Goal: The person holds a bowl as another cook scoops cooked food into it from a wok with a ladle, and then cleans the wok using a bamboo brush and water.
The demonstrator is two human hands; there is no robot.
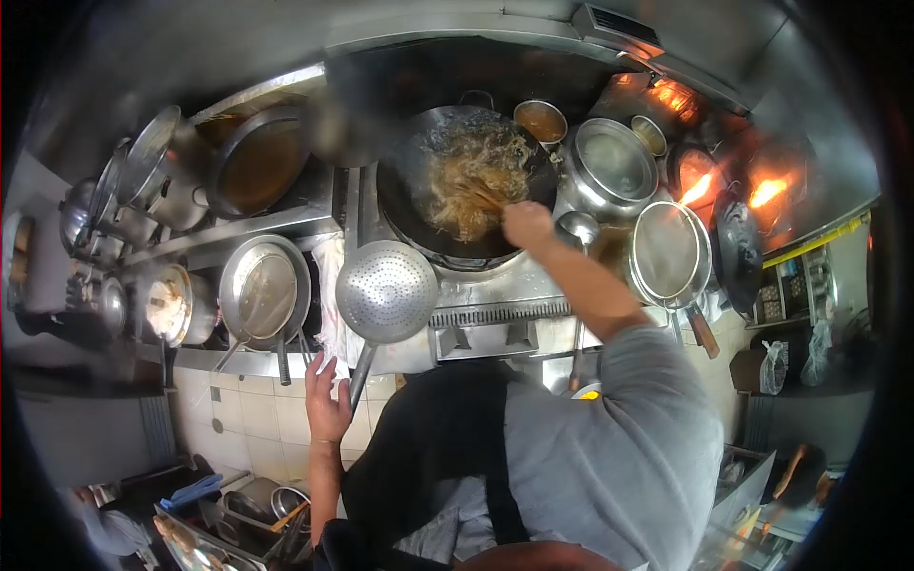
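A large black wok [395, 205] sits on the range, with shredded food like noodles [476, 181] and brown liquid in it. Over its right side my right hand [527, 226] is closed on thin wooden sticks that look like chopsticks [489, 197], their tips down in the food. Steam blurs part of the wok. My left hand [328, 407] is open, fingers apart, beside the handle of a perforated strainer ladle [387, 290]. The ladle's round bowl rests at the front edge of the range; whether a finger touches its handle I cannot tell.
Right of the wok stand a pot of pale liquid [614, 160], a ladle [578, 226] and a mesh strainer [665, 249]. Flames [767, 192] burn at far right. On the left are a pan of brown liquid [257, 169], another strainer [266, 295] and a steaming pot [195, 309].
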